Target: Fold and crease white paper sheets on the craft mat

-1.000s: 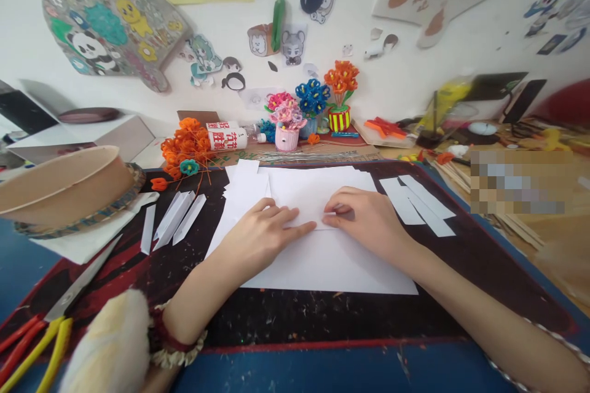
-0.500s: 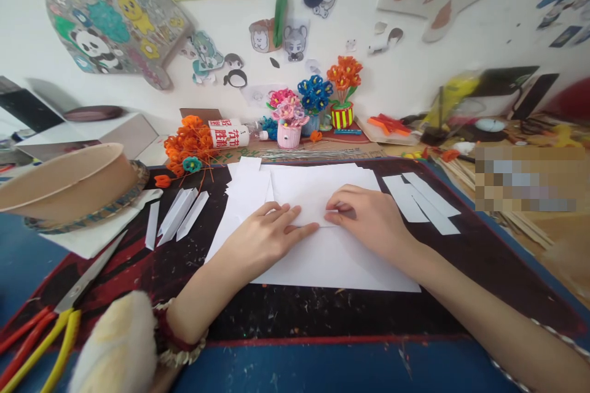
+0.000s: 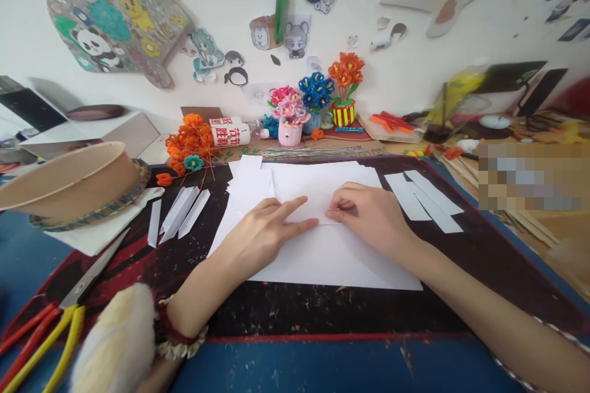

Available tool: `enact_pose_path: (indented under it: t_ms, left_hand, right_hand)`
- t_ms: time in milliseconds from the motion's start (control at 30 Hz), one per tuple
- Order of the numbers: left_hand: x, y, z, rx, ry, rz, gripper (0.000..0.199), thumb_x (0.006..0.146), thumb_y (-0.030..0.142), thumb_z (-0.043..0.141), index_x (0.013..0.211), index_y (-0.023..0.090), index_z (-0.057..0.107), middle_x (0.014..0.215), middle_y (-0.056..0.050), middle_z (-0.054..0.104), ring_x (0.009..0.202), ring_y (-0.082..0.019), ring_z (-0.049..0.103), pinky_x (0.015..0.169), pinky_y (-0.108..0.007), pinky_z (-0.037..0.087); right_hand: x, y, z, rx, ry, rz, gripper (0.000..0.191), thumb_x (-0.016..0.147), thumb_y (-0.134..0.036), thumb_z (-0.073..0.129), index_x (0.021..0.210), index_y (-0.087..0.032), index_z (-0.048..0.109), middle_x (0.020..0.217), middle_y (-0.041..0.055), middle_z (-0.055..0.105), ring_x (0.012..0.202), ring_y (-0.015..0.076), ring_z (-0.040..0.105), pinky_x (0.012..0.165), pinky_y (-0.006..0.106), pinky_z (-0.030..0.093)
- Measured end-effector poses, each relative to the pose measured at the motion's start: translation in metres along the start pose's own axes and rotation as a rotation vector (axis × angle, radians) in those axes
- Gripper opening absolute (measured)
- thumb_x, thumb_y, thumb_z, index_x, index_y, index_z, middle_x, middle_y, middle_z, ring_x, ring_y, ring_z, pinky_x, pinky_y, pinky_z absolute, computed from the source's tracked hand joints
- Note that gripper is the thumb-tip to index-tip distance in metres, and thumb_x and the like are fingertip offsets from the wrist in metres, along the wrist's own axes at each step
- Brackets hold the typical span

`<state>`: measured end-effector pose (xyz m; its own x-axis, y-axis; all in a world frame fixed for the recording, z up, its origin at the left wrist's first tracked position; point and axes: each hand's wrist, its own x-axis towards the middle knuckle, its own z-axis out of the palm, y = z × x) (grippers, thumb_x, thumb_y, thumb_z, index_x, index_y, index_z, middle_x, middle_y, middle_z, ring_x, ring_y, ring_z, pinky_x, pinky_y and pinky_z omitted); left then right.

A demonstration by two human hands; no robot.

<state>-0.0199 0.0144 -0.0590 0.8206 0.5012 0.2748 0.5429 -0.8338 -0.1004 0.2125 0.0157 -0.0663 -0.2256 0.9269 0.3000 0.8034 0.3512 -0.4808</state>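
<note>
Two bare hands, one sheet edge between them

The right hand's (image 3: 375,212) fingers are bent, thumb and forefinger almost meeting; they seem to pinch the near edge of an upper sheet (image 3: 318,185), though the grip is partly hidden. The left hand (image 3: 258,230) is palm down, thumb and forefinger spread well apart and gripping nothing; it presumably steadies the sheet while the right does the finer work.

Under both hands lies the white paper (image 3: 341,261), a stack judging by its stepped far corners, set straight in front of the person, likely so that both hands reach it equally. It rests on a dark mat (image 3: 276,312), probably there to shield the blue surface (image 3: 276,368).

Flat strips (image 3: 410,199) lie just right of the stack and folded strips (image 3: 179,214) to its left, which appears to keep the two kinds apart. Farther left, scissors (image 3: 85,285) rest with their handles (image 3: 74,344) toward the person, convenient for picking up. Beyond the paper, potted flowers (image 3: 290,133) stand near the wall (image 3: 401,77), seemingly kept out of the working area.
</note>
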Motion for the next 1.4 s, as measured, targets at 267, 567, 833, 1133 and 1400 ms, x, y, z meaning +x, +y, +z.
enact_pose_path:
  t_ms: [267, 567, 833, 1133, 1400]
  left_hand:
    - [-0.0015, -0.0012, 0.0012, -0.042, -0.018, -0.035, 0.057, 0.085, -0.002, 0.041, 0.13, 0.03, 0.055, 0.142, -0.009, 0.04, 0.097, -0.02, 0.056, 0.087, -0.04, 0.049]
    - [-0.0022, -0.0035, 0.002, -0.102, -0.034, -0.075, 0.053, 0.089, 0.004, 0.04, 0.131, 0.035, 0.053, 0.141, -0.01, 0.038, 0.105, -0.023, 0.055, 0.088, -0.042, 0.046]
    - [-0.0002, -0.001, -0.0015, -0.07, -0.094, -0.054, 0.052, 0.09, 0.005, 0.039, 0.13, 0.036, 0.054, 0.144, -0.008, 0.037, 0.098, -0.022, 0.052, 0.086, -0.043, 0.044]
    - [-0.0021, -0.0018, 0.0014, -0.086, -0.088, -0.086, 0.057, 0.088, 0.002, 0.038, 0.132, 0.036, 0.052, 0.143, -0.01, 0.037, 0.096, -0.02, 0.055, 0.087, -0.042, 0.044]
    - [-0.001, 0.0, 0.0015, -0.074, -0.075, -0.092, 0.054, 0.089, 0.004, 0.037, 0.13, 0.035, 0.055, 0.142, -0.009, 0.04, 0.093, -0.019, 0.056, 0.085, -0.041, 0.045]
  right_hand:
    - [0.0006, -0.0003, 0.0001, -0.002, -0.008, 0.021, 0.011, 0.078, -0.025, 0.071, 0.07, -0.023, 0.064, 0.08, -0.007, 0.069, 0.069, 0.0124, 0.065, 0.061, 0.027, 0.039]
    - [0.0007, 0.0003, 0.0011, -0.003, -0.002, 0.017, 0.011, 0.078, -0.024, 0.071, 0.069, -0.023, 0.064, 0.08, -0.0058, 0.07, 0.068, 0.0136, 0.065, 0.06, 0.027, 0.038]
    - [0.0007, 0.0012, 0.001, -0.025, -0.006, -0.008, 0.013, 0.08, -0.026, 0.067, 0.068, -0.023, 0.064, 0.082, -0.0054, 0.07, 0.068, 0.0134, 0.066, 0.059, 0.027, 0.039]
    - [0.0009, 0.0002, 0.0003, -0.024, -0.025, 0.02, 0.013, 0.08, -0.026, 0.069, 0.068, -0.023, 0.063, 0.081, -0.0058, 0.07, 0.068, 0.0136, 0.065, 0.062, 0.028, 0.04]
    - [0.0005, 0.0001, -0.0001, -0.041, -0.009, 0.008, 0.013, 0.079, -0.025, 0.068, 0.067, -0.023, 0.063, 0.079, -0.0061, 0.07, 0.067, 0.0132, 0.065, 0.06, 0.028, 0.039]
